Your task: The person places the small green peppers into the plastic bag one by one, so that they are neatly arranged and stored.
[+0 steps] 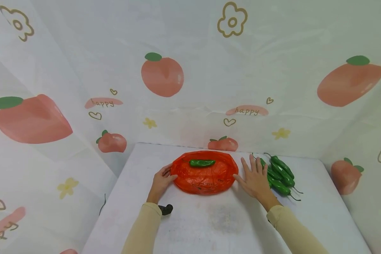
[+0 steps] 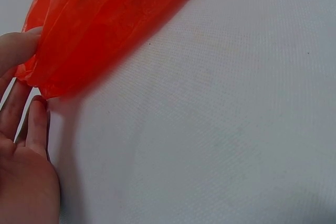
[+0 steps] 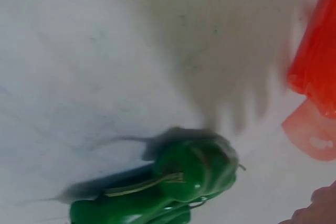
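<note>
A red plastic bag (image 1: pixel 206 181) lies spread open with one green pepper (image 1: pixel 202 163) in it. My left hand (image 1: pixel 160 182) pinches the bag's left edge; in the left wrist view the thumb lies over the red film (image 2: pixel 89 40) and the fingers of the hand (image 2: pixel 26 166) are behind and below it. My right hand (image 1: pixel 256 179) has its fingers spread, its thumb at the bag's right edge; whether it touches is unclear. Partly behind this hand is a pile of several green peppers (image 1: pixel 282 171), also low in the right wrist view (image 3: pixel 194 171).
A dark curved object (image 1: pixel 167 209) lies beside my left wrist on the white table (image 1: pixel 193 225). Past the table's left edge shows a thin dark strand (image 1: pixel 103 205). White sheeting (image 1: pixel 197 120) with printed fruit stands behind the table and at both sides.
</note>
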Demonstrator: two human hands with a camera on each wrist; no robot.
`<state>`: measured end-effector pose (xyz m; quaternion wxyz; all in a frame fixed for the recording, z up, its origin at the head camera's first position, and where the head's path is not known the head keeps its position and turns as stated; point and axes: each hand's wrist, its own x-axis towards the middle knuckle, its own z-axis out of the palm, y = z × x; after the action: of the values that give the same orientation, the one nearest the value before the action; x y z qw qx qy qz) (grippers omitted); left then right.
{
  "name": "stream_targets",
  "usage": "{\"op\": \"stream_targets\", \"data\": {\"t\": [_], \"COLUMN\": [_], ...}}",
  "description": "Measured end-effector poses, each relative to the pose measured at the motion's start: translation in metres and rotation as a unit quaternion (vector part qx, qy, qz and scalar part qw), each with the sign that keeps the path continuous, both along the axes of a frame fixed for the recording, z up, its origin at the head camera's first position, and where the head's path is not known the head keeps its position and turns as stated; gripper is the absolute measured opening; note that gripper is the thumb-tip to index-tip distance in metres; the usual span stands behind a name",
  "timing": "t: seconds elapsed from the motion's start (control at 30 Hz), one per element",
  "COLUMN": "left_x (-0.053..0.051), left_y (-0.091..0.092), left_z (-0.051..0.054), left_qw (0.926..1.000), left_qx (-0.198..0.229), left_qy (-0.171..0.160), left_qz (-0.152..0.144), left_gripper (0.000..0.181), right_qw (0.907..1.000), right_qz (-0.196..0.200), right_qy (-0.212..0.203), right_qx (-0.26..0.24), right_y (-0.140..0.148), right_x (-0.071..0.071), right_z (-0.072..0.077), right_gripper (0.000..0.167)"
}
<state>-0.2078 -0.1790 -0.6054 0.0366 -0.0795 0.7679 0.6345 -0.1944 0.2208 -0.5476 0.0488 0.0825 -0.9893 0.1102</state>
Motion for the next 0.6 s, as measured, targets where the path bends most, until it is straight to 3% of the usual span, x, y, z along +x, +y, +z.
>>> {"op": "stream_targets", "data": {"t": [0.6], "left_x": [-0.001], "left_y": [0.000], "left_z": [0.002], "left_qw": [0.9999], "left_qx": [-0.001], "left_qy": [-0.013], "left_qz": [0.001], "left_gripper": [0.058], "right_qw": [0.9990], "right_qz": [-0.038], "right_qy": [0.006], "right_qx": [-0.024], "right_y": [0.034], "right_x": [0.014], "right_z": [-0.016], "right_gripper": [0.090]}}
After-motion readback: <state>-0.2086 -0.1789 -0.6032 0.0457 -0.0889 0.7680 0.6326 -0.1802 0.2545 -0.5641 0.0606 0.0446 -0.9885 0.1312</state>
